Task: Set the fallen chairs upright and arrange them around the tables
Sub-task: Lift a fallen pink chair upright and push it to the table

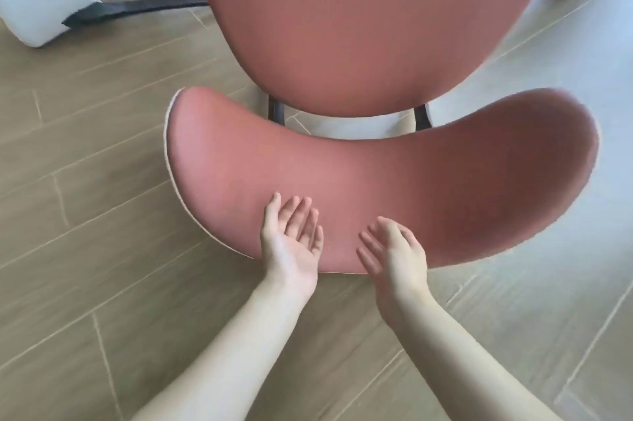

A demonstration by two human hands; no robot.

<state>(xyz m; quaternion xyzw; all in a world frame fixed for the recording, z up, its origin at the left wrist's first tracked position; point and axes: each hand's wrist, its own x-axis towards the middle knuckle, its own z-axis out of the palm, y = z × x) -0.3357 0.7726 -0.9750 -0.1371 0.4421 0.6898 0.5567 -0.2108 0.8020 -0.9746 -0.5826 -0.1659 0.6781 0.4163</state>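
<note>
I am looking down at a floor (102,153) of wood-look planks, turning to pale grey tile at my right. 1 terracotta chair (376,43) is standing upright on it, and a second chair (37,5), white-backed, is lying tipped over at upper left.

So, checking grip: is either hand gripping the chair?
No: left hand and right hand are open beside the chair backrest.

Wood-look plank floor (102,153) with pale grout lines, bright daylight at right
</note>
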